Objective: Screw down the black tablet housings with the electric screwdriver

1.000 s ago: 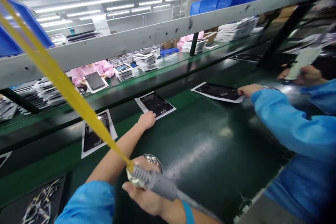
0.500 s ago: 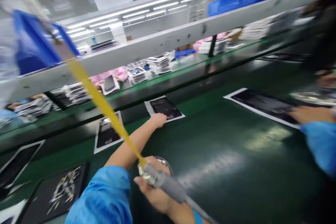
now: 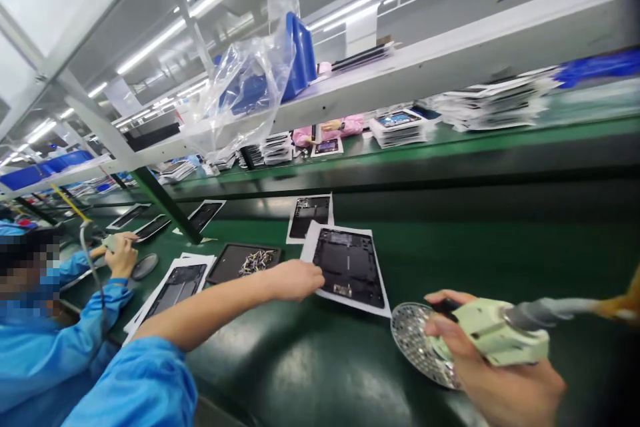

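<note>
Right now, a black panel (image 3: 349,265) on a white sheet (image 3: 367,235) lies at the fingertips of the left hand (image 3: 297,280), extending off to their right. Those fingers curl at the sheet's left edge; I cannot tell from where I stand whether they pinch it or merely press. Further right, the right hand (image 3: 500,373) has its fingers wrapped round a pale green handheld tool (image 3: 493,332), corded at its end. Just left of those fingers sits a round silvery dish (image 3: 420,347), tilted; whether they hold it too is unclear. Beyond the left fingers, another panel (image 3: 310,215) lies on the green work surface (image 3: 290,360). To their left is a dark tray (image 3: 223,267) with a heap of small pieces (image 3: 257,262), then more sheeted panels (image 3: 177,287). Well left of them, a blue-clad co-worker (image 3: 50,340) works along the same surface.
</note>
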`<state>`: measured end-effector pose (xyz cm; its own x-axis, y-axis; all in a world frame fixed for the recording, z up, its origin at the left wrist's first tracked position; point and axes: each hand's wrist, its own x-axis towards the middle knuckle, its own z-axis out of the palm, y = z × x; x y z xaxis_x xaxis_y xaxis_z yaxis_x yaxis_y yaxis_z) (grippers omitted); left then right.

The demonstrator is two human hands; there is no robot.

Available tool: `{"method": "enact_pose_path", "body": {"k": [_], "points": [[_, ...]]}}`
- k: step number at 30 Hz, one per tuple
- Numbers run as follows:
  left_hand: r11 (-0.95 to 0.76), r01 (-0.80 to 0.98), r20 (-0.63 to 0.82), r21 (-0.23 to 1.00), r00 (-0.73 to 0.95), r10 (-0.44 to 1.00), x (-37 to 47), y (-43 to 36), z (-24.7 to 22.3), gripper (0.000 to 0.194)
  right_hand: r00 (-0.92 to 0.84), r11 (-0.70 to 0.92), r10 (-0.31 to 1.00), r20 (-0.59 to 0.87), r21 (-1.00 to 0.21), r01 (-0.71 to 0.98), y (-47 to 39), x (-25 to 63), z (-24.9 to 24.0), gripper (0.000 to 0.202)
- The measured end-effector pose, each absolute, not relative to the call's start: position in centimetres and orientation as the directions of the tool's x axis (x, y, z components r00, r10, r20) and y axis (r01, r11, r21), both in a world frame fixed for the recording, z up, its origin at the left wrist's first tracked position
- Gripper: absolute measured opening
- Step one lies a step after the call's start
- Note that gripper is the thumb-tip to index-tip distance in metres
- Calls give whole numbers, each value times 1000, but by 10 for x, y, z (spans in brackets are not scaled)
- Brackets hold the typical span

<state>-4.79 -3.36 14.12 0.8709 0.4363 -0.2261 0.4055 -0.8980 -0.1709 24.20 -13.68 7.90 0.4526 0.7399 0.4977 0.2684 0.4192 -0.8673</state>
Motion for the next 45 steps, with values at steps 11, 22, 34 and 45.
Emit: {"method": "enact_pose_path", "body": {"k": [11, 22, 34, 45], "points": [[-942, 331, -128, 56, 938, 322, -66, -222, 71, 19, 496, 447, 754, 432, -889, 95, -131, 231, 90, 30], [-897, 350, -174, 270, 934, 312, -79, -226, 67, 21, 477, 434, 762, 437, -892, 126, -130, 229, 84, 26], [-561, 790, 14, 249, 576, 817, -18, -64, 52, 15, 453, 415, 777, 436, -897, 152, -126, 231, 77, 26], [-440, 808, -125, 391, 521, 845, -36, -58, 61, 18, 454, 421, 772, 445, -893, 159, -128, 233, 78, 24]]}}
